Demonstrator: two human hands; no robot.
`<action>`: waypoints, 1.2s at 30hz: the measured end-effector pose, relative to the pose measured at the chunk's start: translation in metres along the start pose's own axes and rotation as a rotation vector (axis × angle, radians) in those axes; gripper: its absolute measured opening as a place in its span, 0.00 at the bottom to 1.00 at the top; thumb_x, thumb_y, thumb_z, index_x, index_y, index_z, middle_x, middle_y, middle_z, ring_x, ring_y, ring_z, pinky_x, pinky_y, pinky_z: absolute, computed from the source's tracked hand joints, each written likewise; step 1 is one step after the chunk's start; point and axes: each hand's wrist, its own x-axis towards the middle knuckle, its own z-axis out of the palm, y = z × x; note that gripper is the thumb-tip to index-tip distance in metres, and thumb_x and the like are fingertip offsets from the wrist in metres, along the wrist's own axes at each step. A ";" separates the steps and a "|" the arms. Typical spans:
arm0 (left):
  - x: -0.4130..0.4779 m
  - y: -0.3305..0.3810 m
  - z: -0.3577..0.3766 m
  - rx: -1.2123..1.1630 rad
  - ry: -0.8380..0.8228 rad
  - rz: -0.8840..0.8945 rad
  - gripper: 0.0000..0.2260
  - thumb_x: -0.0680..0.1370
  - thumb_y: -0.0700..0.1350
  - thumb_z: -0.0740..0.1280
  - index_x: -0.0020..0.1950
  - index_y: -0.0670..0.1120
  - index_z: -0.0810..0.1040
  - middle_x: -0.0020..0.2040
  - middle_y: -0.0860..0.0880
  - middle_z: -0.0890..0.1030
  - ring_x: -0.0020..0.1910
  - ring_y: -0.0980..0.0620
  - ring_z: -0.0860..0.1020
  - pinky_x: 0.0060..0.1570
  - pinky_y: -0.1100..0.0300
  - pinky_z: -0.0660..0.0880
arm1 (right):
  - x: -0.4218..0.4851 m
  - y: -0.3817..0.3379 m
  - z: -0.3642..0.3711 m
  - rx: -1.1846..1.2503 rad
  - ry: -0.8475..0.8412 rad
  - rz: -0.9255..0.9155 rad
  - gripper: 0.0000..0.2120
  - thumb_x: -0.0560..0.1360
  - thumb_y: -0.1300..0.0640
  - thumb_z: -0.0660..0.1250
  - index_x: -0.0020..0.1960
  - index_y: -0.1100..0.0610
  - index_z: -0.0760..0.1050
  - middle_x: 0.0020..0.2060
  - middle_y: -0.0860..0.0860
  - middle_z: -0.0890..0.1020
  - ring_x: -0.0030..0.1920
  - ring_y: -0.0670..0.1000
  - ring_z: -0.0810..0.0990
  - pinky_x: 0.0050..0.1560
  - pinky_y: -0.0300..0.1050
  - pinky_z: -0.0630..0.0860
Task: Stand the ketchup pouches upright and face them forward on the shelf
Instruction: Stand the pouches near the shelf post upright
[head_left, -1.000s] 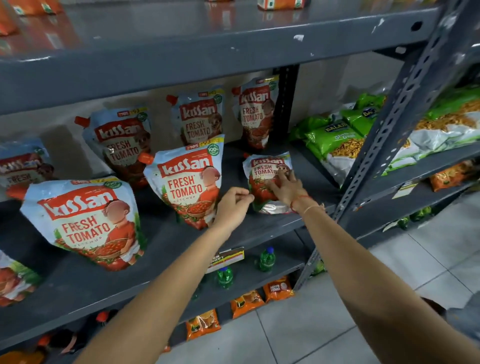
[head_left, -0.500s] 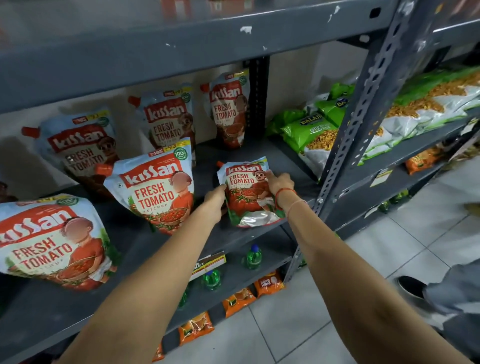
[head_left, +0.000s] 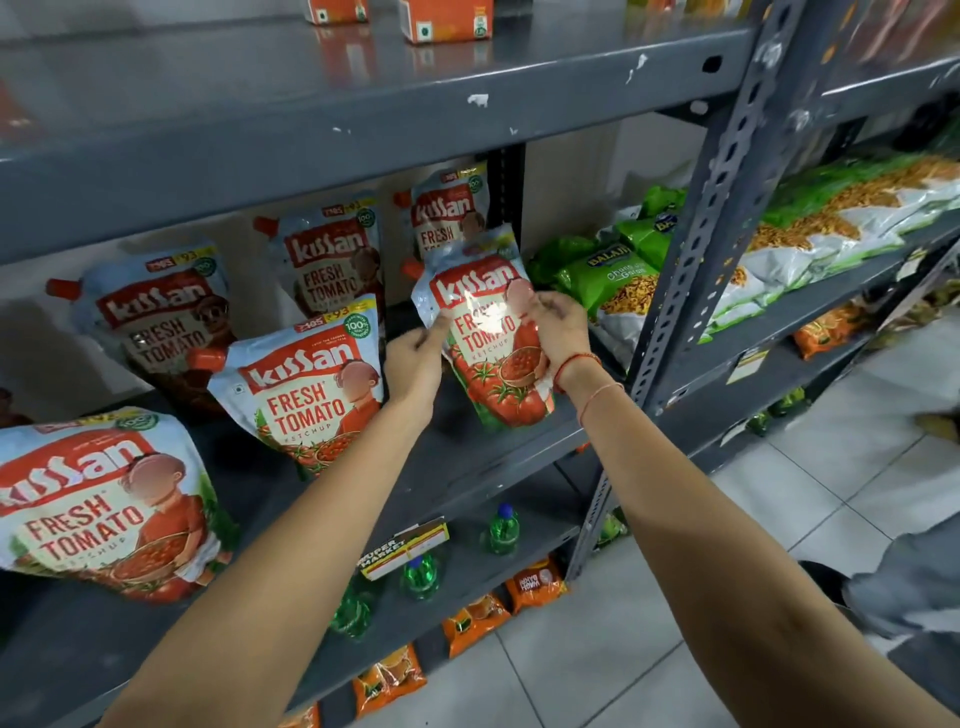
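Observation:
A red and white ketchup pouch stands nearly upright, label forward, at the right end of the grey shelf. My left hand grips its left edge and my right hand grips its right side. To its left, another front pouch stands facing forward, and a large pouch leans at the far left. Three more pouches stand along the back: a left one, a middle one and a right one partly hidden behind the held pouch.
A perforated grey upright post stands just right of my right hand. Green snack bags lie on the neighbouring shelf. Orange cartons sit on the shelf above. Green bottles and orange packets fill lower shelves.
The pouch that lay flat at the shelf's right end has been lifted upright between both hands. My left hand moved from beside it to grip its left edge.

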 end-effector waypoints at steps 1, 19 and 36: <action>0.001 0.008 0.000 0.033 0.015 0.077 0.16 0.74 0.55 0.68 0.30 0.47 0.74 0.36 0.46 0.80 0.39 0.47 0.80 0.46 0.61 0.78 | 0.003 -0.004 -0.002 0.031 0.004 -0.039 0.06 0.76 0.60 0.64 0.41 0.55 0.73 0.39 0.53 0.78 0.46 0.53 0.77 0.54 0.47 0.74; 0.004 0.017 0.018 -0.046 -0.173 0.143 0.14 0.73 0.45 0.71 0.55 0.41 0.79 0.47 0.49 0.82 0.46 0.56 0.80 0.49 0.60 0.76 | 0.025 -0.029 -0.030 0.119 -0.121 -0.116 0.14 0.76 0.54 0.66 0.58 0.62 0.73 0.46 0.50 0.82 0.43 0.43 0.81 0.45 0.37 0.78; -0.017 -0.086 0.061 0.535 -0.292 0.141 0.33 0.68 0.50 0.75 0.69 0.45 0.66 0.65 0.44 0.76 0.65 0.43 0.73 0.63 0.50 0.72 | 0.002 0.063 -0.071 -0.116 -0.343 0.042 0.25 0.72 0.59 0.71 0.67 0.60 0.68 0.60 0.54 0.78 0.59 0.50 0.77 0.61 0.45 0.75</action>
